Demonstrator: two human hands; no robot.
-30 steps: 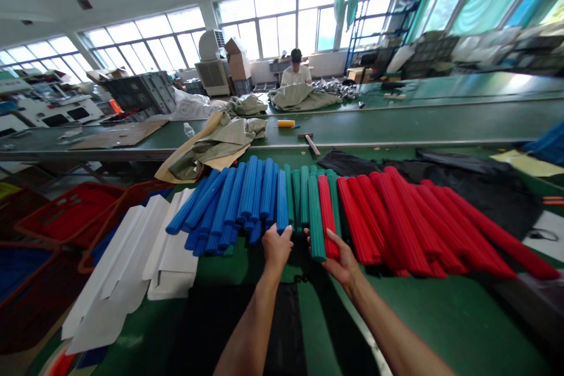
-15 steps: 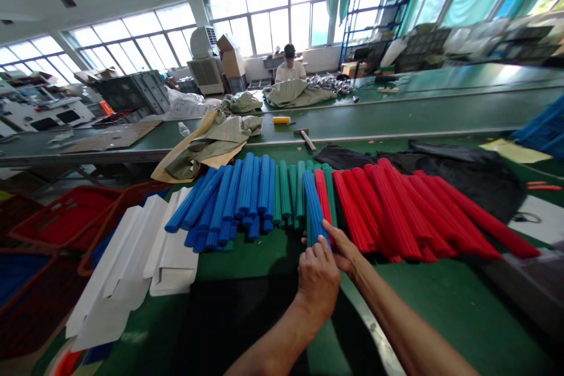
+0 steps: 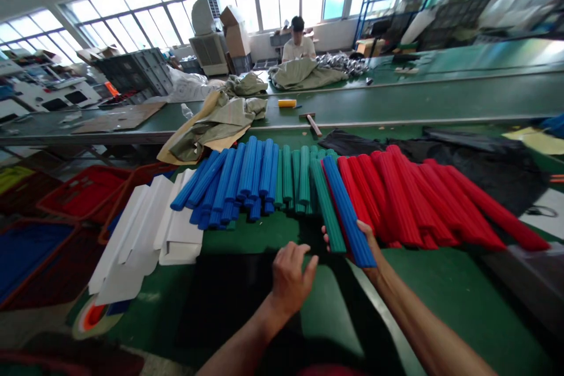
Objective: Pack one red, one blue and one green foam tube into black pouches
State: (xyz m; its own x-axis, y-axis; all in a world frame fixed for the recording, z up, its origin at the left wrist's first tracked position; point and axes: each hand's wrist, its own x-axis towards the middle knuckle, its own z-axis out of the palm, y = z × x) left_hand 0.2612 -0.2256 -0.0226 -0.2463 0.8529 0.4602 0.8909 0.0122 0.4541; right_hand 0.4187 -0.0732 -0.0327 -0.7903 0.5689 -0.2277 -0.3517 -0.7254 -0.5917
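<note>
My right hand (image 3: pixel 370 247) is wrapped round a blue ribbed stick (image 3: pixel 349 211) and a green ribbed stick (image 3: pixel 328 205), with a bit of red showing between them. Over the table, my left hand (image 3: pixel 293 276) is raised with its fingers apart and nothing in it. Behind the hands lie rows of ribbed sticks: a blue pile (image 3: pixel 247 173) at the left, green ones (image 3: pixel 287 173) in the middle and a red pile (image 3: pixel 403 200) at the right.
Folded white card pieces (image 3: pixel 132 241) lie left of the sticks, beside red crates (image 3: pixel 83 188). Black plastic (image 3: pixel 476 170) is at the back right. Beyond are a hammer (image 3: pixel 314 124), a yellow roll (image 3: pixel 287 103), grey-green cloth (image 3: pixel 211 129) and a seated person (image 3: pixel 299 44).
My left hand has let go of the sticks and moved left and down. My right hand has moved right and down with them, and the green and blue sticks now fan apart.
</note>
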